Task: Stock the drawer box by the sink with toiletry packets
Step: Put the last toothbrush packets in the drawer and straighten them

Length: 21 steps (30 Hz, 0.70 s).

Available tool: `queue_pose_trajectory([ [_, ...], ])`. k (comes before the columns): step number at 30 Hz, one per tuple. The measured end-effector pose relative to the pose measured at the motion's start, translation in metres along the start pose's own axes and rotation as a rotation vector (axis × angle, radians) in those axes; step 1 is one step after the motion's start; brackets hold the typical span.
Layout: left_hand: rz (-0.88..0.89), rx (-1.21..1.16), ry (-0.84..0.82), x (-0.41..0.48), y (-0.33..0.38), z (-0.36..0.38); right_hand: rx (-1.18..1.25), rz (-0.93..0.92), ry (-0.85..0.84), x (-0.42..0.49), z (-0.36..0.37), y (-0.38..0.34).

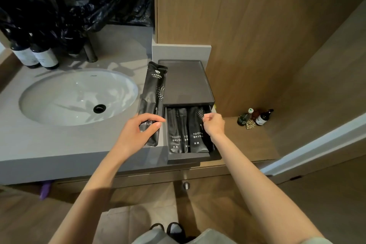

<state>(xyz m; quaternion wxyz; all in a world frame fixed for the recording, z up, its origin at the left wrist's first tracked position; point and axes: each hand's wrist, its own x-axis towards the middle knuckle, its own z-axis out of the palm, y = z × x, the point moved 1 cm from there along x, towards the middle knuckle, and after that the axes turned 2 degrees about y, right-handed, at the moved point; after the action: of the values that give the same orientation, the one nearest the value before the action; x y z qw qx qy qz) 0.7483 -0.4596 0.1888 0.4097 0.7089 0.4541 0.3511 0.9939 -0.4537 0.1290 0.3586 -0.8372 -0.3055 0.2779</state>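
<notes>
Both hands are reaching over the counter (59, 144) edge: the left hand (138, 132) is gripping a black toothbrush packet (153, 97) just beside the drawer box (186, 83), and the right hand (214, 125) is pinching the rightmost packet (198, 136), which is lying in the pulled-out drawer (188, 158) beside two other packets (175, 130). Farther left, the sink (59, 93) is sitting in the counter.
</notes>
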Motion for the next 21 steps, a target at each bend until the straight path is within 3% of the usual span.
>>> queue_pose_trajectory([
  [13, -0.051, -0.024, -0.006, -0.006, 0.004, 0.008, -0.26, -0.311, -0.073, 0.004, 0.018, 0.008],
  [16, -0.051, -0.024, -0.01, -0.006, 0.004, 0.011, -0.368, -0.471, -0.196, -0.008, 0.012, 0.006],
  [21, -0.056, -0.018, -0.018, -0.007, 0.004, 0.014, -0.505, -0.425, -0.463, -0.019, 0.007, 0.019],
])
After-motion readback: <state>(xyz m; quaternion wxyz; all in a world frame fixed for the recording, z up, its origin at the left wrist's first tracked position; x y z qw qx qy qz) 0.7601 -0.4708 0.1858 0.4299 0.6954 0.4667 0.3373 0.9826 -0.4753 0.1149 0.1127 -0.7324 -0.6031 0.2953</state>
